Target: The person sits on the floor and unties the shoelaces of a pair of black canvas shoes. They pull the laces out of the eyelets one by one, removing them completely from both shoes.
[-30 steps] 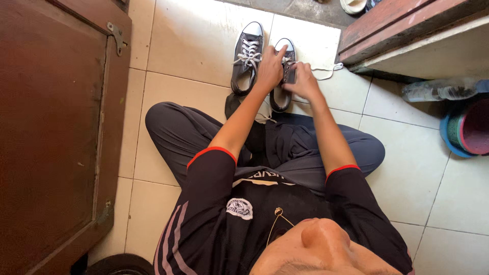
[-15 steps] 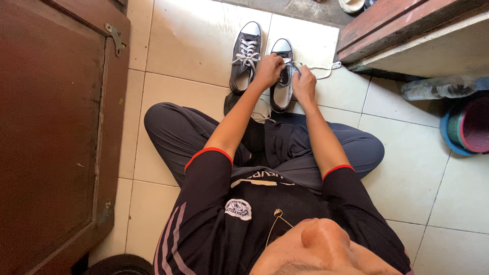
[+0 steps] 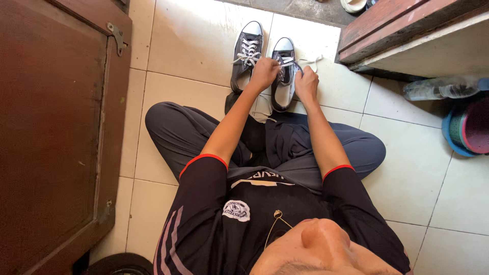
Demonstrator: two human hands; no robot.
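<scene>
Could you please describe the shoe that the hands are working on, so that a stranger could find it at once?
On the pale tiled floor, in front of the seated person's crossed legs, two dark grey sneakers stand side by side. The right sneaker is the one. Unlike the left sneaker, which is tied, its white lace trails loose, and the left hand and right hand touch it.

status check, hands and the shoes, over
Left hand and right hand both gripping the white lace over the right-side sneaker. Other sneaker alongside, already tied. Nothing blocking.
</scene>
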